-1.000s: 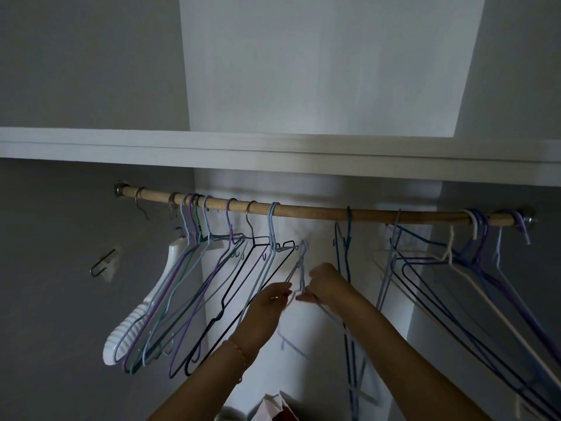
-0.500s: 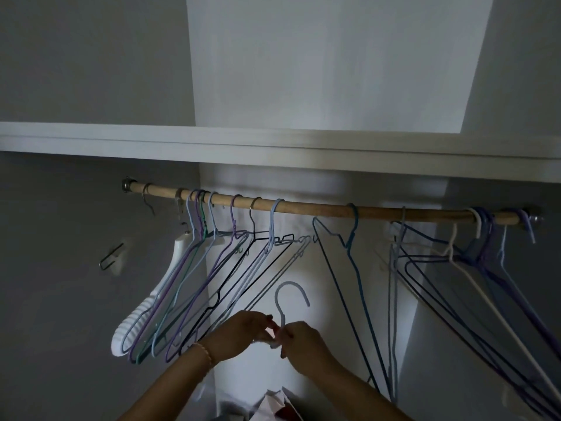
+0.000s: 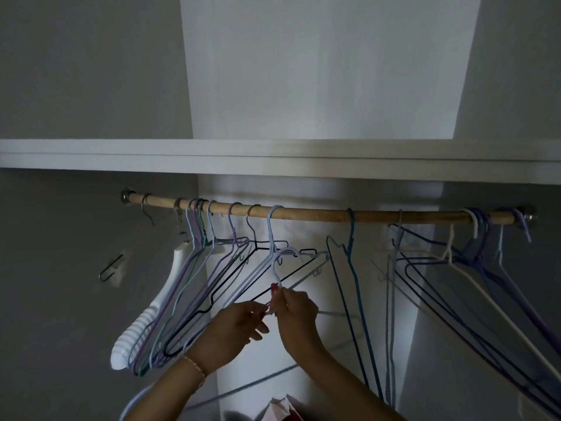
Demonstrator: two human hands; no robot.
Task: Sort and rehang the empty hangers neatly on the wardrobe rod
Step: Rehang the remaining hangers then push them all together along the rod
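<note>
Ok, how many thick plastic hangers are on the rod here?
1: the white ribbed hanger at the left end of the rod, leftmost in that cluster. The rest look like thin wire; the tangled right cluster could hide another.

One wooden rod (image 3: 318, 213), one white plastic hanger (image 3: 142, 323), two hands (image 3: 239, 326).

Both forearms are reaching up from the bottom edge, the hands meeting just below the middle. The left hand (image 3: 233, 326) is curling its fingers inward, a bracelet on its wrist. The right hand (image 3: 293, 308) is pinching with thumb and forefinger raised.
</note>
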